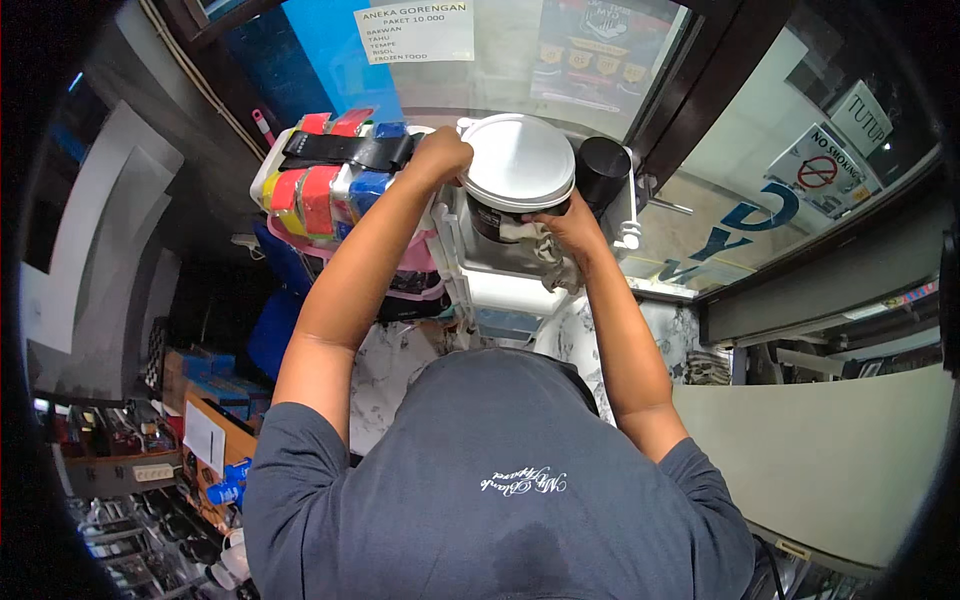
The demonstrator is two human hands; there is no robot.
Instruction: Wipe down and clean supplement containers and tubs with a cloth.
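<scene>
A black tub (486, 222) with a round white lid (519, 156) stands on the top tray (480, 259) of a white cart. My left hand (444, 156) is curled at the left rim of the lid, its fingertips partly hidden. Against the tub's front right side, my right hand (566, 221) grips a crumpled greyish cloth (559, 262), which hangs below the fingers. To the right of the tub is a black cylindrical container (604, 166). Left of my left hand sits a bin with red, yellow and blue patches (319, 201) and a black strap (349, 151) across it.
Behind the cart is a glass pane with a paper sign (416, 31). A glass door (739, 202) with a metal handle stands at the right. Below the patched bin is a pink basket (420, 251). A pale panel (817, 450) lies at lower right, above a marble-patterned floor (397, 367).
</scene>
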